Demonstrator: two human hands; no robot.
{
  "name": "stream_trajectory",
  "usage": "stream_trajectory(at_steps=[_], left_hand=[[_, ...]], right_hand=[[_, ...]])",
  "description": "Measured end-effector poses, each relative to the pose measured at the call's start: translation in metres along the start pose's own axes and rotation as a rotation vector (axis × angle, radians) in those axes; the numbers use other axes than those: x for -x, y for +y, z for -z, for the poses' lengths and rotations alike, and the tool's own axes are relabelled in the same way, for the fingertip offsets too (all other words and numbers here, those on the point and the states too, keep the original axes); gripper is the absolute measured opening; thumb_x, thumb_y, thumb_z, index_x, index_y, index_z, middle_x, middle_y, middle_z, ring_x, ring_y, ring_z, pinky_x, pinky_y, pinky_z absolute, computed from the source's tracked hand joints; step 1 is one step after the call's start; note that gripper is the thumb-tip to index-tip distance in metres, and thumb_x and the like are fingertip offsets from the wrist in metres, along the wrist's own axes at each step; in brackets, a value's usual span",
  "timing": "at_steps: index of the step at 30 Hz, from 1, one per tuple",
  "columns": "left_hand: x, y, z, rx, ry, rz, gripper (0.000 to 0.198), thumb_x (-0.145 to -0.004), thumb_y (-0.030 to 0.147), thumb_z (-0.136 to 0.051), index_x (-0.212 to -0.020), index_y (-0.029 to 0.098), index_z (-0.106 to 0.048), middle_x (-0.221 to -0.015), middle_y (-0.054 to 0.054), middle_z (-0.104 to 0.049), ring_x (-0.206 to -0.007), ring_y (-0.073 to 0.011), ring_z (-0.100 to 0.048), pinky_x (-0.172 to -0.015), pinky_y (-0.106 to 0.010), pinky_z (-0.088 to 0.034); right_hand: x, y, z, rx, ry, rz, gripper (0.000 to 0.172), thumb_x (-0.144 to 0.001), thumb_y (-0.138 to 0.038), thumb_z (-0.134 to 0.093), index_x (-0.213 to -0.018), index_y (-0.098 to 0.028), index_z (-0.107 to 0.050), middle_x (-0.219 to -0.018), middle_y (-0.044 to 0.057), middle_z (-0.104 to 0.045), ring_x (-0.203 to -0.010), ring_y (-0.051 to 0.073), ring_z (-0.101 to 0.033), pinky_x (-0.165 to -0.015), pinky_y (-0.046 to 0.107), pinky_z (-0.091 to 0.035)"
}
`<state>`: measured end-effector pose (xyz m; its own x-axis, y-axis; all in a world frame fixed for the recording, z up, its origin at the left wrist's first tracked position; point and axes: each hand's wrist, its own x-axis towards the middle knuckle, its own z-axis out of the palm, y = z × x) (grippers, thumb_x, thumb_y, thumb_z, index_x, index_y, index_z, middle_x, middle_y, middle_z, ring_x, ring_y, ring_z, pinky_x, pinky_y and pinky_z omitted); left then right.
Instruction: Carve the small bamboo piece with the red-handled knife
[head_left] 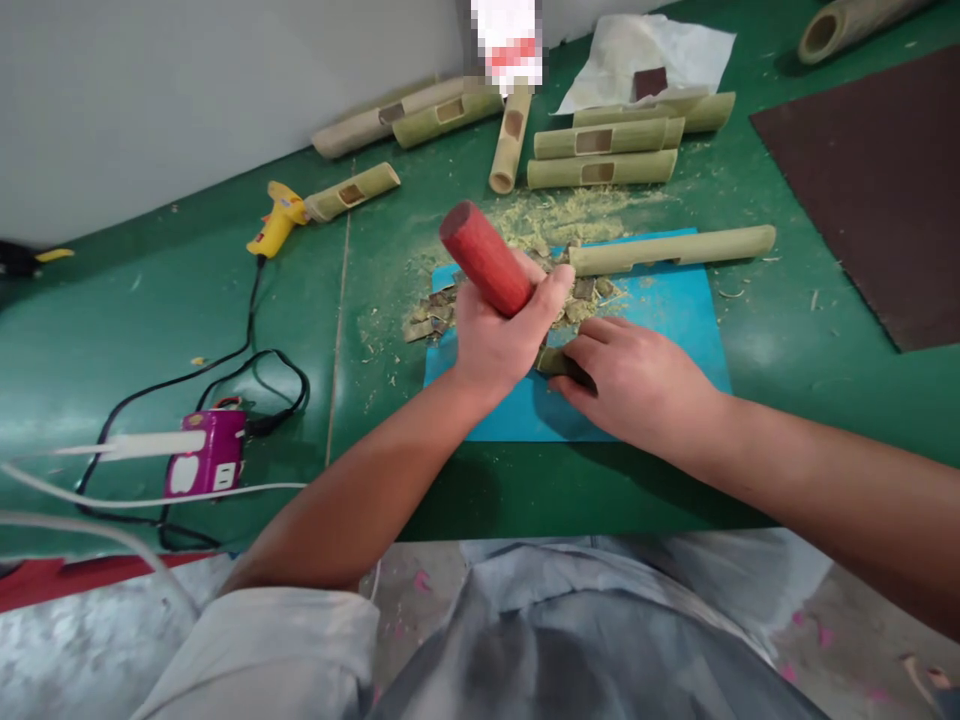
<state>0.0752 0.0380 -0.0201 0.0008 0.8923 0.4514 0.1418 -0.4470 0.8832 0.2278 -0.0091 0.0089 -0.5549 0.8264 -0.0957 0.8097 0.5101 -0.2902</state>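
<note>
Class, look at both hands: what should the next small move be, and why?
Probably a short, careful downward push with the red-handled tool: the left hand grips it beside the small bamboo piece, which the right hand holds over the blue mat. The tool's lower end is hidden, so contact is uncertain.

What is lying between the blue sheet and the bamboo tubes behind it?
In the head view, yellowish shavings lie scattered on the green table between the blue sheet and those bamboo tubes.
</note>
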Motion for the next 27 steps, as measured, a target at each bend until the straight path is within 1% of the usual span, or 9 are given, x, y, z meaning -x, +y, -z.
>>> stream_trajectory(at_steps=[4,7,11,13,17,20,22,25,27], left_hand=[[0.000,-0.002,0.003,0.041,-0.078,-0.049,0.059,-0.092,0.069,-0.080,-0.063,0.025,-0.054,-0.060,0.003,-0.052,-0.054,-0.0100,-0.044,-0.057,-0.035,-0.047],[0.000,-0.007,0.006,0.074,-0.106,-0.094,0.059,-0.097,0.067,-0.075,-0.063,0.023,-0.054,-0.061,0.002,-0.053,-0.057,-0.0096,-0.049,-0.057,-0.035,-0.044],[0.001,-0.014,0.010,0.008,-0.080,-0.087,0.060,-0.095,0.078,-0.069,-0.072,0.025,-0.057,-0.067,0.001,-0.057,-0.065,-0.0123,-0.054,-0.066,-0.038,-0.046],[0.003,-0.015,0.012,-0.026,-0.037,-0.116,0.055,-0.095,0.078,-0.070,-0.080,0.026,-0.061,-0.073,0.001,-0.059,-0.068,-0.0131,-0.056,-0.070,-0.039,-0.048],[0.004,-0.013,0.012,-0.002,-0.011,-0.267,0.039,-0.102,0.059,-0.072,-0.082,0.026,-0.064,-0.072,0.002,-0.057,-0.065,-0.0117,-0.054,-0.066,-0.037,-0.047],[0.003,-0.013,0.012,-0.021,-0.018,-0.268,0.038,-0.106,0.052,-0.069,-0.079,0.026,-0.061,-0.072,0.002,-0.057,-0.065,-0.0133,-0.054,-0.066,-0.038,-0.048],[0.003,-0.016,0.013,-0.043,-0.017,-0.227,0.046,-0.105,0.062,-0.066,-0.077,0.026,-0.058,-0.072,0.001,-0.056,-0.066,-0.0143,-0.055,-0.066,-0.038,-0.048],[0.003,-0.022,0.014,-0.029,-0.057,-0.166,0.064,-0.097,0.085,-0.056,-0.074,0.025,-0.054,-0.069,0.000,-0.054,-0.065,-0.0138,-0.054,-0.067,-0.039,-0.048],[0.003,-0.026,0.015,-0.020,-0.064,-0.157,0.068,-0.097,0.089,-0.048,-0.075,0.025,-0.053,-0.071,-0.001,-0.055,-0.067,-0.0143,-0.056,-0.069,-0.040,-0.049]], right_hand=[[0.000,0.004,-0.005,-0.032,0.046,0.034,0.022,-0.103,-0.028,-0.066,-0.101,-0.012,-0.081,-0.096,0.015,-0.075,-0.098,0.030,-0.070,-0.082,0.039,-0.052],[0.001,0.008,-0.010,-0.050,0.089,0.055,0.023,-0.103,-0.029,-0.066,-0.099,-0.013,-0.080,-0.094,0.014,-0.074,-0.095,0.029,-0.069,-0.080,0.039,-0.050],[0.002,0.011,-0.014,-0.060,0.147,0.076,0.020,-0.102,-0.029,-0.066,-0.099,-0.014,-0.079,-0.094,0.012,-0.074,-0.093,0.027,-0.067,-0.079,0.038,-0.049],[0.003,0.011,-0.015,-0.066,0.163,0.089,0.019,-0.102,-0.028,-0.066,-0.098,-0.016,-0.079,-0.094,0.011,-0.073,-0.092,0.027,-0.066,-0.079,0.037,-0.048],[0.003,0.010,-0.015,-0.061,0.152,0.082,0.018,-0.102,-0.029,-0.067,-0.098,-0.016,-0.079,-0.094,0.012,-0.073,-0.093,0.028,-0.067,-0.080,0.038,-0.049],[0.003,0.009,-0.014,-0.046,0.145,0.082,0.019,-0.103,-0.028,-0.067,-0.098,-0.015,-0.079,-0.095,0.012,-0.074,-0.094,0.028,-0.068,-0.080,0.038,-0.050],[0.003,0.008,-0.013,-0.035,0.136,0.083,0.018,-0.103,-0.028,-0.067,-0.099,-0.015,-0.079,-0.095,0.012,-0.074,-0.094,0.028,-0.068,-0.079,0.038,-0.049],[0.002,0.005,-0.010,-0.015,0.108,0.067,0.019,-0.104,-0.029,-0.067,-0.099,-0.015,-0.079,-0.094,0.012,-0.073,-0.095,0.028,-0.068,-0.078,0.038,-0.050],[0.002,0.004,-0.009,-0.003,0.096,0.067,0.020,-0.104,-0.029,-0.066,-0.099,-0.015,-0.079,-0.094,0.012,-0.073,-0.095,0.029,-0.068,-0.078,0.039,-0.050]])
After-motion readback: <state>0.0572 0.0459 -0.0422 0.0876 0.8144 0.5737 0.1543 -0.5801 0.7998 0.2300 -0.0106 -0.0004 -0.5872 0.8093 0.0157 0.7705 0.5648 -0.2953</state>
